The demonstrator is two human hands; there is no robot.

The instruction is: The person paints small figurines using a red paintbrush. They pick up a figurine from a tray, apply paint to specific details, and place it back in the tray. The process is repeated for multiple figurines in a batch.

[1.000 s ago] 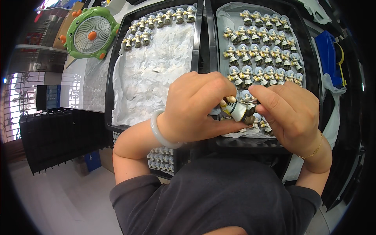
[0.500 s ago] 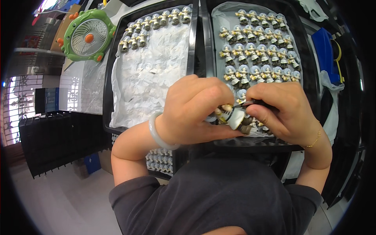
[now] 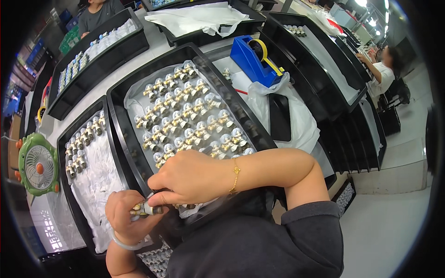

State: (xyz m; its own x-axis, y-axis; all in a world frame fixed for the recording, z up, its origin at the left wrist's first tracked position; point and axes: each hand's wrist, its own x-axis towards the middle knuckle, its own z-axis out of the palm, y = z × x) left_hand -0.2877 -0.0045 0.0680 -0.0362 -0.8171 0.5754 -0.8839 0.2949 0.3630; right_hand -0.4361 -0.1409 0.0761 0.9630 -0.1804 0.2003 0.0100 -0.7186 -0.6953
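Note:
A small figurine (image 3: 150, 210) with a white outfit and dark base is pinched in the fingers of my left hand (image 3: 121, 215). It lies on its side, base pointing right. Closed above it, my right hand (image 3: 192, 178) grips a slim tool (image 3: 207, 149); its grey end sticks out behind the hand, and its kind I cannot make out. My right fingers are right beside the figurine. Below and beyond my hands stand two black trays: the left one (image 3: 99, 178) is paper-lined with a few figurines at its far end, the right one (image 3: 254, 124) holds many rows.
At the left is a green fan (image 3: 39, 167). Past the right tray are a blue tape dispenser (image 3: 255, 62), a black phone (image 3: 280, 117) on a white plastic bag (image 3: 303, 123), and stacked black trays (image 3: 320, 88). Other people sit at the far left and far right.
The view has swung to the right, bringing the tape dispenser, phone and other people into sight. The figurine has turned in my left hand; both hands stay close together around it.

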